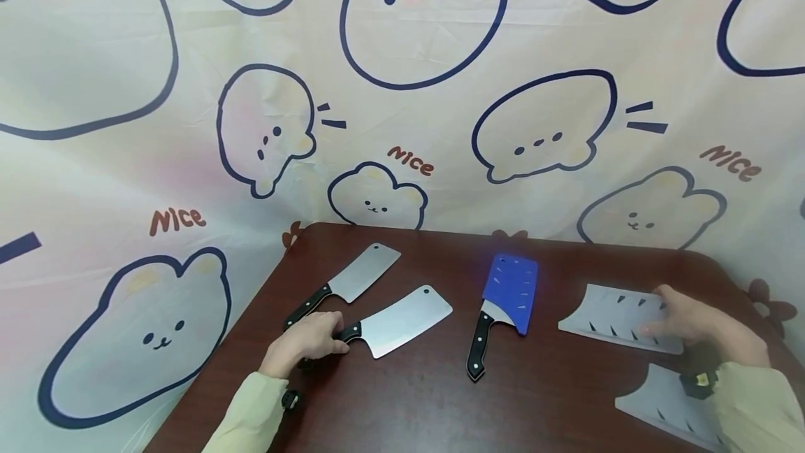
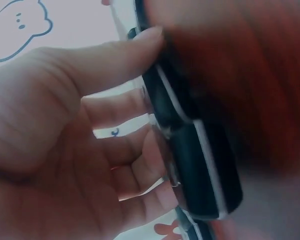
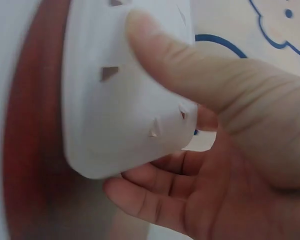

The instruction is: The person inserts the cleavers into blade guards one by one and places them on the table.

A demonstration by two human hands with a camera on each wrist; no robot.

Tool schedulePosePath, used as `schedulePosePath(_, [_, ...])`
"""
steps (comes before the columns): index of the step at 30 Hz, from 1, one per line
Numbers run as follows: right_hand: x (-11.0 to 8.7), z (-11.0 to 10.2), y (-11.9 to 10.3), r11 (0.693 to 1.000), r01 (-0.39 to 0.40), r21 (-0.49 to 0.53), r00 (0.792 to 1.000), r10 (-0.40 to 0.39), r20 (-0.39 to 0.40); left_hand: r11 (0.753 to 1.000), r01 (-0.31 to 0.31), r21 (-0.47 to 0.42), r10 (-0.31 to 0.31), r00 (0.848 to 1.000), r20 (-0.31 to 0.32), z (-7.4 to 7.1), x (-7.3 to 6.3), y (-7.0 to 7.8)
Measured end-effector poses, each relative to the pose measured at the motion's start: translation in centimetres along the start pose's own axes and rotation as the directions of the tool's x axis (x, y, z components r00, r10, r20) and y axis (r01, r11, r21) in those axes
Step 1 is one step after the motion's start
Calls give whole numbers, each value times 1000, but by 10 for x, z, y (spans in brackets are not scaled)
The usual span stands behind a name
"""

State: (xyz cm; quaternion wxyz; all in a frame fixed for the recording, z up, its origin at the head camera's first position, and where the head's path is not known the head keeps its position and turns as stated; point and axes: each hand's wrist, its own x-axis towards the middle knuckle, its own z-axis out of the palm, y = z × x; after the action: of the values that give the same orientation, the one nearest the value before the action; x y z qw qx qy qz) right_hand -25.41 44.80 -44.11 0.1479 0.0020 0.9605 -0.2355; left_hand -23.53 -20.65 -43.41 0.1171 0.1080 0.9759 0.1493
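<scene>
On the table's left side my left hand [image 1: 308, 341] grips the black riveted handle of a bare cleaver [image 1: 405, 320], whose steel blade points up and to the right. Thumb and fingers lie on opposite sides of its handle [image 2: 200, 165] in the left wrist view. At the right, my right hand [image 1: 698, 324] pinches the right end of a white blade guard [image 1: 616, 317] with triangular slots. The right wrist view has the thumb on the guard's [image 3: 115, 110] face and fingers behind it. A second white guard [image 1: 660, 400] lies nearer me, partly hidden by the right sleeve.
Beyond the left hand lies another bare cleaver [image 1: 367, 275], its handle close to that hand. A cleaver in a blue guard [image 1: 512, 289] lies mid-table, handle toward me. The brown table [image 1: 428, 404] meets a printed cloth backdrop [image 1: 440, 131] at its far edge.
</scene>
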Motion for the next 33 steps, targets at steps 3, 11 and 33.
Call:
schedulePosePath(3, [0, -7, 0, 998, 34, -45, 999, -35, -28, 1000, 2, -20, -2, 1000, 21, -4, -1, 1])
schedulePosePath(11, [-10, -19, -8, 996, 77, -35, 996, -78, -42, 997, -1, -76, -1, 1000, -28, -14, 3, 12])
schedulePosePath(33, [-41, -40, -61, 969, 179, -169, 921, -225, -318, 956, -72, -285, 34, 990, -136, -54, 15, 48])
